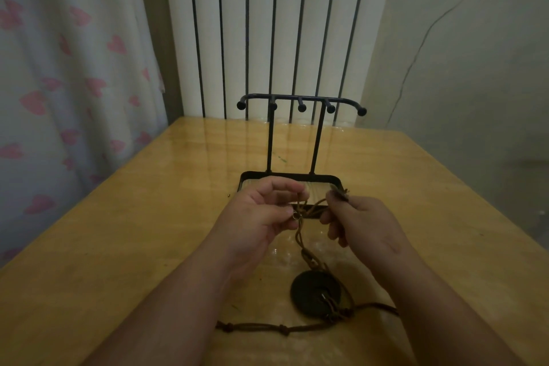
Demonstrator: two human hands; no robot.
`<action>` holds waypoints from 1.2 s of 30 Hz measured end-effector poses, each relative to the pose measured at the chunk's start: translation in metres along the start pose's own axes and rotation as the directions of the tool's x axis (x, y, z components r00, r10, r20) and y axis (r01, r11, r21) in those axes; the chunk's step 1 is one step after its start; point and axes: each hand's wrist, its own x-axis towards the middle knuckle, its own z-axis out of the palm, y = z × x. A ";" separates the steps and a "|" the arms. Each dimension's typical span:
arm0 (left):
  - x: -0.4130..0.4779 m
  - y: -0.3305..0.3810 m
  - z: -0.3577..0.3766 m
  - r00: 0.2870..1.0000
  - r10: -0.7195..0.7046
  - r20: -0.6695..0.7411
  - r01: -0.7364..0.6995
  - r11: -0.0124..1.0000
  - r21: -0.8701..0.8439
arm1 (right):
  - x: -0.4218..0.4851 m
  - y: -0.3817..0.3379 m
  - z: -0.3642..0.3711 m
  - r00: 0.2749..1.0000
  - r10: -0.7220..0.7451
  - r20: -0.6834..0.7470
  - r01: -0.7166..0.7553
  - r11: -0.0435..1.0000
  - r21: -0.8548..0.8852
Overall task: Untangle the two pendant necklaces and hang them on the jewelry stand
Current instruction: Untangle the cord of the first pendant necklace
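Observation:
A black metal jewelry stand point(300, 104) with several knobbed hooks rises from a rectangular base at the table's middle. Both hands hover just in front of that base. My left hand point(261, 217) pinches the brown cords point(300, 235) near a small metal ring. My right hand point(362, 223) pinches a small dark pendant piece and the same tangle of cords. Below them the cords hang to a round black pendant point(312, 291) lying on the table. A knotted brown cord point(285, 329) runs along the table's near side.
The wooden table point(148, 232) ends at a white ribbed radiator point(267, 33) behind the stand. A curtain with pink hearts point(65, 83) hangs at the left and a plain wall stands at the right.

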 end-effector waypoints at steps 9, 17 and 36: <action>0.001 -0.001 0.001 0.996 -0.046 -0.073 0.046 0.999 -0.005 | -0.005 -0.004 -0.004 0.998 -0.010 0.061 -0.016 0.911 0.413; 0.000 0.000 -0.002 0.988 -0.001 -0.155 0.021 0.991 0.128 | -0.008 -0.004 0.001 0.991 0.015 0.130 -0.029 0.994 0.109; -0.004 0.005 0.005 0.992 -0.008 -0.127 0.052 0.937 0.345 | -0.009 -0.005 0.000 0.970 -0.068 0.234 -0.018 0.938 0.347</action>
